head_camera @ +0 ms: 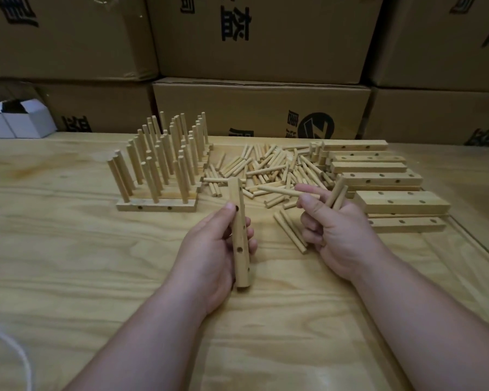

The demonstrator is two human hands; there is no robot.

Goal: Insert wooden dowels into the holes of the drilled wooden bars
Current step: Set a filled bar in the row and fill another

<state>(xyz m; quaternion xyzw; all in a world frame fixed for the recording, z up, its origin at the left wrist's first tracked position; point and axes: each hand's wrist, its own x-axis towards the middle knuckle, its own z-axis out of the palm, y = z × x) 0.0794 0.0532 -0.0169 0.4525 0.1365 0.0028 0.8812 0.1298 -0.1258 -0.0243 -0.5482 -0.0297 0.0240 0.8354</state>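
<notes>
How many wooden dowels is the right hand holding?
3: one dowel pinched between thumb and forefinger, pointing left toward the drilled bar; two dowels sticking up from the right hand. More may be hidden in the palm.

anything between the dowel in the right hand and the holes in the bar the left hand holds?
Nothing visible. The dowel pinched in the right hand points toward the bar in the left hand across open air. The bar's holes face the camera, unfilled.

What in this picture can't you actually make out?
Head view, the only one:
- Far side of the drilled wooden bar: the left hand wraps it.
- Lower ends of the spare wooden dowels: buried in the right hand.
- Count of the loose dowel pile: overlapping, too small.
- Brown cardboard boxes: print cut off by the edge.
</notes>
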